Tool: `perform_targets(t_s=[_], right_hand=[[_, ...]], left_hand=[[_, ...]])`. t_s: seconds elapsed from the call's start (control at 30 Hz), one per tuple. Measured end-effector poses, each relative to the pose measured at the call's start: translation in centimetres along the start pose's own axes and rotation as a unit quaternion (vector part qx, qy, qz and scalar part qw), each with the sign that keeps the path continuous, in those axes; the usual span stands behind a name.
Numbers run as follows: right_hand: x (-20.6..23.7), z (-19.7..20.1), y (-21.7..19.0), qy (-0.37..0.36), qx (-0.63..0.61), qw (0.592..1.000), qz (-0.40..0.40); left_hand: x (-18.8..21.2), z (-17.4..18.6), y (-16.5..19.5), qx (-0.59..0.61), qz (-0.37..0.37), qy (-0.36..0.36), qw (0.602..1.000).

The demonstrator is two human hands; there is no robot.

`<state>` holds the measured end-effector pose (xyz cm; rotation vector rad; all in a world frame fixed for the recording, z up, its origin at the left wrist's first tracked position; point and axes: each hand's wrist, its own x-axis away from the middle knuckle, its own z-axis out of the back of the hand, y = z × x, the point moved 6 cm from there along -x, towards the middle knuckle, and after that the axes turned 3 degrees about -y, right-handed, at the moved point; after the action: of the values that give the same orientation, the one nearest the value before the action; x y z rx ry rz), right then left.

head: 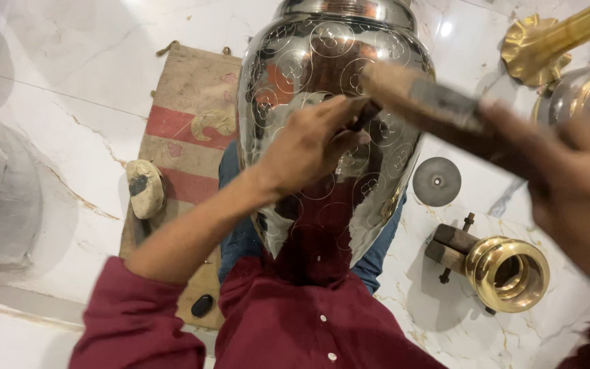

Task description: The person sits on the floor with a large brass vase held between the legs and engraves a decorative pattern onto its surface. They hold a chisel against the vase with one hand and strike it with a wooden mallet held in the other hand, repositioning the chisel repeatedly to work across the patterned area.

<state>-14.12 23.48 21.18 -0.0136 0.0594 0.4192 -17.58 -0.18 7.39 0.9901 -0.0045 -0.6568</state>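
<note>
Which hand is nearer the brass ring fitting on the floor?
Right. The right hand, holding a hammer, is just above the brass ring fitting; the left hand rests farther off on the engraved urn.

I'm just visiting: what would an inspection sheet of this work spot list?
Surface: white marble floor with a worn cloth mat.
Job's things: large shiny engraved metal vase lying on the person's lap; small tool; blurred hammer.
Clutter: brass ring fitting, grey disc, brass piece, pale stone.
Grips: left hand pinches the tool against the vase; right hand holds the hammer.
Cables: nothing seen.
Surroundings: another metal vessel at right.
</note>
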Motion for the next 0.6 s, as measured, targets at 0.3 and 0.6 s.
perform_targets(t_s=[0.3, 0.6], right_hand=[[-3.2, 3.3, -5.2, -0.031, 0.168, 0.980, 0.106], [-3.9, 6.5, -11.3, -0.017, 0.238, 0.944, 0.228]], left_hand=[[3.4, 0.9, 2.2, 0.063, 0.026, 0.241, 0.968], [6.1, -1.0, 1.7, 0.061, 0.105, 0.349, 0.929]])
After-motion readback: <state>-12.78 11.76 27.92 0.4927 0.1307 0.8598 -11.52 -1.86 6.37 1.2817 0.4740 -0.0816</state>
